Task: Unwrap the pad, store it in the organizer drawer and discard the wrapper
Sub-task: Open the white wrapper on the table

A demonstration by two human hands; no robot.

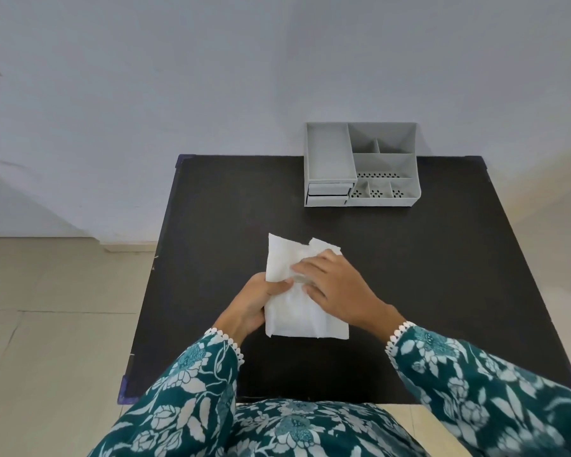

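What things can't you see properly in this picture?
- Head view: the middle of the white pad is covered by the right hand, so how far the wrapper is peeled open cannot be told.
- The left hand is partly behind the pad's edge; its fingertips are hidden.
- The organizer drawers look shut, so their insides are hidden.
- No bin shows anywhere.

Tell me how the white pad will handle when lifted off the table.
The white pad is probably floppy: its far end looks creased and uneven. It likely weighs little, being thin and flat on the black table. Both hands, left and right, are on it.
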